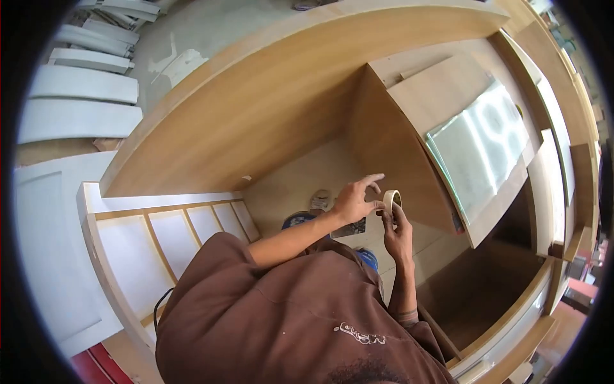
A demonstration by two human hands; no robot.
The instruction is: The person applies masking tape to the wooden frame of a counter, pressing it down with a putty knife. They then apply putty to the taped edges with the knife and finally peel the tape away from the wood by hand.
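Observation:
A roll of masking tape [388, 199], pale and stood on edge, is held upright in my right hand [399, 234], with the thumb and fingers around its lower part. My left hand [355, 201] is just left of the roll, its fingers spread and its thumb tip right at the tape's edge. Both hands are in front of my body, above the floor inside a wooden enclosure. Below them a small dark flat piece [350, 228] is partly covered by my left arm.
A curved wooden panel [256, 121] rises ahead. On the right, stacked glass sheets [480, 147] lie on a brown board [435, 89] above an open wooden compartment [486, 291]. A framed, white-backed section [137, 253] stands left. White curved panels [83, 83] lie at the far left.

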